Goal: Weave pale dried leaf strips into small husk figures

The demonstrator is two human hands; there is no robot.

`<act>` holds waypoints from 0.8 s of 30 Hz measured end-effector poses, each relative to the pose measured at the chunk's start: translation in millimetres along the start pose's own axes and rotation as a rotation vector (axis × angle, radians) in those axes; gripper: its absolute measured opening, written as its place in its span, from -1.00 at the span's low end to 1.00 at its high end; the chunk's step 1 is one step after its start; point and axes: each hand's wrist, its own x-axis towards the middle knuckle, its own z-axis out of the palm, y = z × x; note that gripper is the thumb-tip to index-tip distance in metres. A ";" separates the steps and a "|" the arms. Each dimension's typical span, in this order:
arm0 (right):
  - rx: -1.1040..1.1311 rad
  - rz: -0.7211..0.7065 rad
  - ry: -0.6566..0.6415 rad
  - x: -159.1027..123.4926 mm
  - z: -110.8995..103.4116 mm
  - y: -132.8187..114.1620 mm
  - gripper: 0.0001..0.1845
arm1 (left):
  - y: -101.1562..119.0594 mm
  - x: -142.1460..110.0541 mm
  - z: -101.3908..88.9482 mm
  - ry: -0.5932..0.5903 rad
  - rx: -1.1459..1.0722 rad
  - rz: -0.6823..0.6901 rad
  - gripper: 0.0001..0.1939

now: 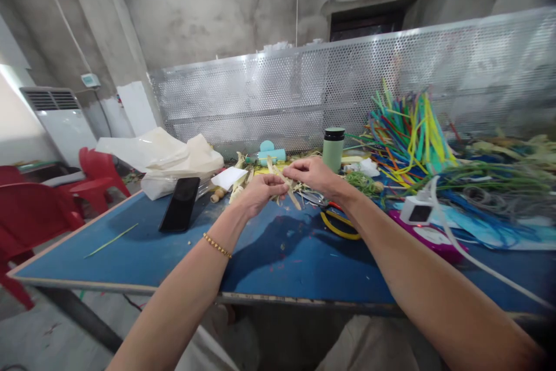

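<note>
My left hand (260,193) and my right hand (313,174) meet above the middle of the blue table (278,261), fingertips pinched close together. Between them is a pale dried husk strip (294,194), its lower end hanging down and another end sticking up past my fingers. Both hands appear closed on it, though the exact grip is small in view. Scissors with yellow and orange handles (341,226) lie under my right forearm. Loose pale husk pieces (238,183) are scattered behind and beside my left hand.
A black phone (179,204) and white plastic sheeting (174,157) are at left. Behind my right hand stands a green tumbler (333,151). Colourful strips (412,133) are heaped at right, near a purple power strip (428,235) with a white cable. A perforated metal screen (269,93) edges the back.
</note>
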 end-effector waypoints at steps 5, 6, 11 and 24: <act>-0.048 -0.019 -0.055 0.0 1.3 5.4 -0.73 | 1.5 -1.1 0.1 0.018 0.002 -0.009 -0.85; -0.057 -0.018 -0.047 0.1 1.2 5.7 -0.74 | 1.8 -1.3 -0.1 0.014 -0.002 -0.010 -0.85; -0.051 -0.034 -0.023 0.1 1.9 4.7 -0.75 | 3.6 -2.4 -0.6 -0.007 -0.024 0.005 -0.83; 0.033 0.029 -0.022 -2.2 4.9 1.5 -0.73 | 7.8 -5.7 2.1 -0.057 0.010 -0.016 -0.85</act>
